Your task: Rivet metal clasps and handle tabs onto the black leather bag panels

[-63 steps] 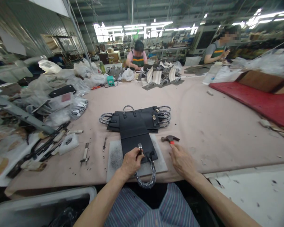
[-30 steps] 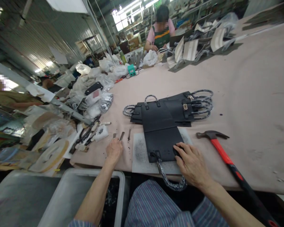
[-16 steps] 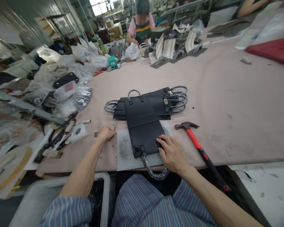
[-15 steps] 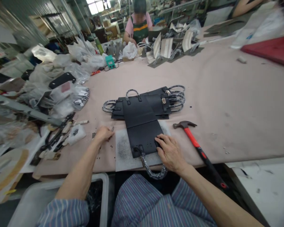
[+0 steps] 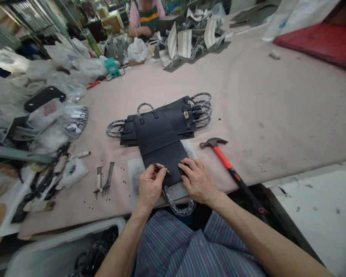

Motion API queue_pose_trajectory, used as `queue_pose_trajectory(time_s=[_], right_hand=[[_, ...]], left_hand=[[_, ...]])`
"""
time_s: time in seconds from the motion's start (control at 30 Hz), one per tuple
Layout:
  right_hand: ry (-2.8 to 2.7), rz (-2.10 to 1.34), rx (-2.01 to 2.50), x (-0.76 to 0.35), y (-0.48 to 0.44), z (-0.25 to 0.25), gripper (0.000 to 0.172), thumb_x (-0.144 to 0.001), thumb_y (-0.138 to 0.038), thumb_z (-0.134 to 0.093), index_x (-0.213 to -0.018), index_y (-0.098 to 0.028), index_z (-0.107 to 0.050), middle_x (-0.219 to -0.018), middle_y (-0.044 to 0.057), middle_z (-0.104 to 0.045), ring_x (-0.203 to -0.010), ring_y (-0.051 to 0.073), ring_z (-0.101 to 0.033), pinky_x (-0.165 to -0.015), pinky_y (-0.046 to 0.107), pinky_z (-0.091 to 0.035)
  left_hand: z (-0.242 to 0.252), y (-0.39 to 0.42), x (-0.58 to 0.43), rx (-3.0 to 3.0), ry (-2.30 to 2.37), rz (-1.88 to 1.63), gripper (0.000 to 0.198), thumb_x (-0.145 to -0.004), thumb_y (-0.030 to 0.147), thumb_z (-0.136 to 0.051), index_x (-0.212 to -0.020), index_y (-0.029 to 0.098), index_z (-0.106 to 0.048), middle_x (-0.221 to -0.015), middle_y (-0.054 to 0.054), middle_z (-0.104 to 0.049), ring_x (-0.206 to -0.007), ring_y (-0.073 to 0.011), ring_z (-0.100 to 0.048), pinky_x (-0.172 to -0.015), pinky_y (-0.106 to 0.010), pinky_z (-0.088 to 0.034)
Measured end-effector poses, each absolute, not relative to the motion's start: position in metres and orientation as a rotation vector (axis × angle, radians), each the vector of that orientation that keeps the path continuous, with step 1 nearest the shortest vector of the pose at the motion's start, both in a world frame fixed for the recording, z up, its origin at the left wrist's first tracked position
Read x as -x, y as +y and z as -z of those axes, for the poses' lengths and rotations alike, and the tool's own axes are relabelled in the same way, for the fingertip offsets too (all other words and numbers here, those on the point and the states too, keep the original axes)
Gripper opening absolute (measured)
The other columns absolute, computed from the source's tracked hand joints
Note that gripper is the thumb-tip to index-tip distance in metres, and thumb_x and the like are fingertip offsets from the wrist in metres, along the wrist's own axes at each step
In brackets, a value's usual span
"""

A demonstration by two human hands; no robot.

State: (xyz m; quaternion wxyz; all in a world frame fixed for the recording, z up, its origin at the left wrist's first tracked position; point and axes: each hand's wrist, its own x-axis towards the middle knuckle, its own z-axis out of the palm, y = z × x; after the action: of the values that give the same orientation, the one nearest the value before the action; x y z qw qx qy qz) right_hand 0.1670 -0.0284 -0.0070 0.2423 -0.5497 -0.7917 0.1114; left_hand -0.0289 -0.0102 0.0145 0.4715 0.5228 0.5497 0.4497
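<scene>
A black leather bag panel lies toward me, its near end on a pale, speckled board. My left hand is over its near left part, pinching a thin, dark, pointed tool whose exact kind I cannot make out. My right hand rests at the panel's right edge, its bent fingers closed on the dark end tab of a bag handle. That plastic-wrapped handle loops over the table edge; its other end is partly hidden by my left hand.
More black panels with wrapped handles lie behind. A claw hammer is at right; fork-tipped metal tools lie at left. Bagged items crowd the left side, above a plastic bin. A person works across the table.
My left hand has moved right from the tools onto the panel, carrying the thin tool. My right hand stays by the handle tab. The view has shifted right and down.
</scene>
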Motion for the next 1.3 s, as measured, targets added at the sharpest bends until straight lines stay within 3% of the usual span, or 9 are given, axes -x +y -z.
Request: queue_pose_trajectory(time_s=[0.3,1.0,1.3], right_hand=[[-2.158,-0.317,1.505,-0.169,-0.029,0.003,0.038,-0.093,-0.021,-0.053,-0.131,-0.017,-0.059,-0.137,0.012,-0.056,-0.127,0.032,-0.044,-0.110,0.050,-0.037],[-2.126,-0.353,1.483,-0.172,-0.029,0.003,0.039,-0.092,-0.022,-0.054,-0.131,-0.020,-0.059,-0.136,0.012,-0.057,-0.128,0.032,-0.045,-0.111,0.052,-0.037],[-1.929,-0.375,1.415,-0.197,-0.029,0.004,0.031,-0.095,-0.024,-0.052,-0.124,-0.017,-0.061,-0.130,0.014,-0.059,-0.121,0.028,-0.054,-0.103,0.047,-0.046]], left_hand=[[0.015,-0.014,0.031,-1.476,1.413,-1.156,0.015,-0.093,0.030,-0.062,-0.101,0.019,-0.068,-0.093,-0.004,-0.078,-0.084,-0.0169,-0.075,-0.080,-0.029,-0.061],[0.003,-0.017,0.017,-1.945,1.530,-1.075,0.015,-0.094,0.024,-0.055,-0.092,0.021,-0.070,-0.087,-0.004,-0.077,-0.080,-0.0167,-0.072,-0.077,-0.028,-0.057],[0.002,-0.012,0.020,-1.979,1.438,-1.018,0.017,-0.093,0.024,-0.054,-0.091,0.021,-0.070,-0.087,-0.003,-0.077,-0.080,-0.0172,-0.072,-0.077,-0.028,-0.056]])
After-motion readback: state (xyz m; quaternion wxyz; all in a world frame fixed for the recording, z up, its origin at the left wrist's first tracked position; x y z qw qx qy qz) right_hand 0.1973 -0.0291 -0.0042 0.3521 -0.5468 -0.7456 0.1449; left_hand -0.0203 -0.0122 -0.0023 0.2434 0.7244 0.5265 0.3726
